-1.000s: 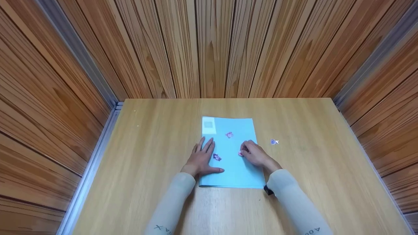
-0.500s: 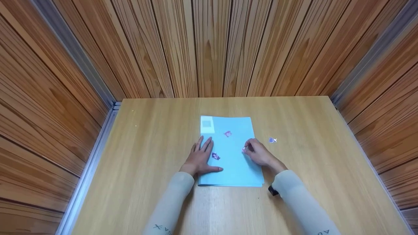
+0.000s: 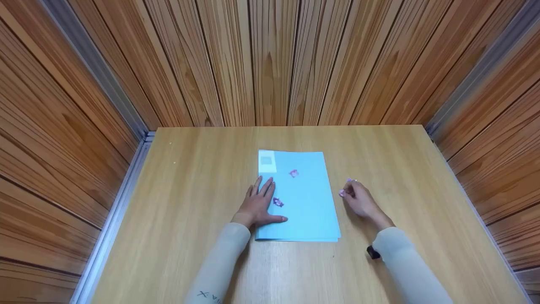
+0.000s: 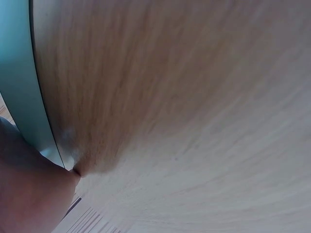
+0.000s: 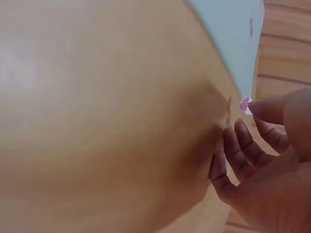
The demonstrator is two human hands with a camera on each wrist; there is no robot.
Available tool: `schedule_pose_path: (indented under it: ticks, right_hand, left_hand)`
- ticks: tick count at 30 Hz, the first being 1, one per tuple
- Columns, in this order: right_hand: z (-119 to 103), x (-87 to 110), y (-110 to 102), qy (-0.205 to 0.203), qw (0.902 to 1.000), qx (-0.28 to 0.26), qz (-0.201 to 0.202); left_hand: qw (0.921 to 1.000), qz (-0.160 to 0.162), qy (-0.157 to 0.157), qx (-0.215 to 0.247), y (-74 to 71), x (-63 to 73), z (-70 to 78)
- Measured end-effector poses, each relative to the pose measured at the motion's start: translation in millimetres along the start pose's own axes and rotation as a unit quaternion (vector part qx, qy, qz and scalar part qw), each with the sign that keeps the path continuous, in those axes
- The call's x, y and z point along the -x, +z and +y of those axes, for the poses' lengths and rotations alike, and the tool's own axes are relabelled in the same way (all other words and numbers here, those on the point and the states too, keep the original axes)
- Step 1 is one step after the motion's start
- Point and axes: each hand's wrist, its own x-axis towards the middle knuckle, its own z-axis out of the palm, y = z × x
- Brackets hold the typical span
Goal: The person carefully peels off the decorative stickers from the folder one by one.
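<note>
We find the left hand (image 3: 258, 209) laid flat with fingers spread and thumb stretched out across the left side of a blue folder (image 3: 310, 211); we judge that it braces the folder against sliding on the desk (image 3: 181, 202). The right hand (image 3: 363, 202), well apart from it, pinches a small pink cut-out (image 3: 341, 193) at the fingertips, beyond the folder's right edge. The hold is at the margin, which we take as a means of keeping most of its face untouched. A purplish piece (image 3: 349, 180) shows behind the right hand, largely hidden; we cannot tell whether the fingers touch it.

The folder lies in front of the person, presumably to be within reach of both hands. On its cover we record a pale label (image 3: 267, 161) in the far left corner, a pink figure (image 3: 294, 173) in the upper part and a purple figure (image 3: 278, 202) beside the left hand.

The cover is smooth and thin, its layers slightly offset at the near right corner. The cut-out is white-rimmed, irregular and seemingly light. The desk is pale, straight-grained wood or laminate.
</note>
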Motion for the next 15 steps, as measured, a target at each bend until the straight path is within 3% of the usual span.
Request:
schedule_pose_path:
  ticks: [2, 5, 15]
  right_hand:
    - [23, -3.2, 4, 0.046, 0.9988, 0.008, 0.017]
    - [35, -0.6, 3, 0.086, 0.9953, 0.021, 0.040]
    - [54, 7.5, -17, 0.100, 0.9933, 0.038, 0.044]
  left_hand:
    - [0.9999, -0.008, -0.011, -0.010, -0.6, -1.4, 0.9]
    - [0.9996, -0.014, -0.018, -0.019, -0.7, -2.5, 1.0]
    - [0.9997, -0.009, -0.018, -0.013, -1.3, -0.6, 1.5]
